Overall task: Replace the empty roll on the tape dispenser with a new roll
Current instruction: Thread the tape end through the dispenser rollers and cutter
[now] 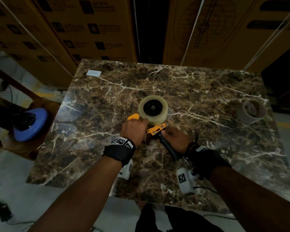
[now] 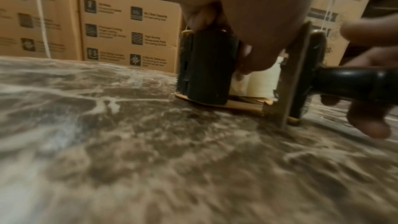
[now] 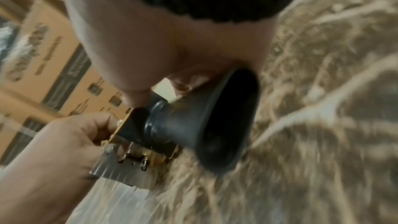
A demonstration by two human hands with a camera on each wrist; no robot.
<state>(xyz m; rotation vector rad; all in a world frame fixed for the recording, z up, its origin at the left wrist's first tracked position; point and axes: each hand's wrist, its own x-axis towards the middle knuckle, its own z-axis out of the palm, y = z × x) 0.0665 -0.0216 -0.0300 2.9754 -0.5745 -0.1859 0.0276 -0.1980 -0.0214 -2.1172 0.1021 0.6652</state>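
Left hand [image 1: 134,129] fingertips hidden behind tape roll [image 1: 153,110] and yellow frame [image 1: 156,129]. Right hand [image 1: 176,139] fingers tucked under dispenser handle [image 1: 170,150], out of sight from head view. Carton print [image 2: 129,35] too blurred to read. Bench [image 3: 323,91] smeared in right wrist view. Label [image 1: 93,73] writing too small to make out.

Dim room, brown marble-pattern table [image 1: 208,84], stacked cardboard boxes [image 1: 94,30] behind, pale floor [image 1: 10,173] — perhaps concrete.
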